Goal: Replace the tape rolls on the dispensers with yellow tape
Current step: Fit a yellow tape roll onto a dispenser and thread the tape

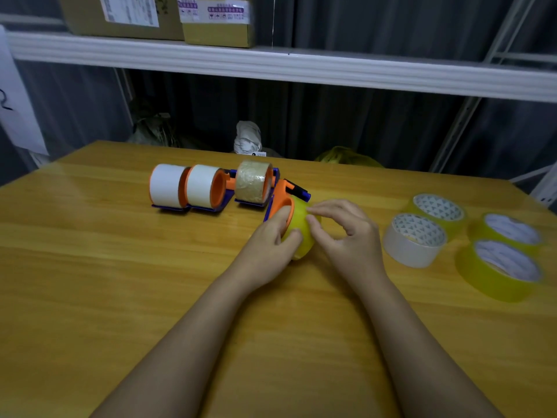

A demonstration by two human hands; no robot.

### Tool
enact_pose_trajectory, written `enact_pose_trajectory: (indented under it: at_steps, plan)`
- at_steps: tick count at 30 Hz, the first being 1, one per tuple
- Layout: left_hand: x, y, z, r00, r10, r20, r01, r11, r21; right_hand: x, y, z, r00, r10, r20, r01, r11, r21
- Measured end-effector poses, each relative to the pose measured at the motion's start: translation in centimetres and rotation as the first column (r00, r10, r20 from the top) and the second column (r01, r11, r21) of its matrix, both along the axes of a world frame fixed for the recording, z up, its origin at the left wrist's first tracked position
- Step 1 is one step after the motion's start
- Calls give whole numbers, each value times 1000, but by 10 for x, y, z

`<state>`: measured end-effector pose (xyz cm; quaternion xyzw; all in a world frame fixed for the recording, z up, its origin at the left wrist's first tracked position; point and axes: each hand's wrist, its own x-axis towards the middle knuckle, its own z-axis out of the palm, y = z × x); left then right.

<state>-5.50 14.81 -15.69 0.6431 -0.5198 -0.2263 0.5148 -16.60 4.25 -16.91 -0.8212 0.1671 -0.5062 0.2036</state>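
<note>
Head view of a wooden table [120,282] on which four orange-and-blue tape dispensers stand in a row. From the person's left: two dispensers carry white rolls [167,185] [200,186], the third carries a brownish clear roll [252,181], and the fourth dispenser [281,196], nearest the hands, carries a yellow tape roll [300,224]. The left hand [271,239] grips this fourth dispenser, fingers curled round its orange hub and the roll's left side, thumb lying on the yellow face. The right hand [340,233] meets the roll from the right; its thumb and forefinger are brought together in a narrow pinch at the top of the yellow surface, the remaining fingers curled. Whether a tape end lies between them cannot be told. On the right part of the table, well apart from the dispensers, lie four loose rolls flat on their sides: one whitish roll [414,241] nearest the right hand, and three yellow rolls [437,209] [509,232] [501,270] beyond and beside it. Above the table's far edge runs a white shelf [301,66] bearing cardboard boxes [168,16].
</note>
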Motion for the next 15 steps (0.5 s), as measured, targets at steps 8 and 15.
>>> enact_pose_trajectory:
  at_steps: [8,15]
  plan:
    - [3,-2,-3,1000,13,23,-13,1000,-10,1,4,-2,999,-20,-41,15,993,-120]
    - [3,-2,-4,999,2,39,-1,1000,-19,1,3,1,994,-99,-36,86,962,-260]
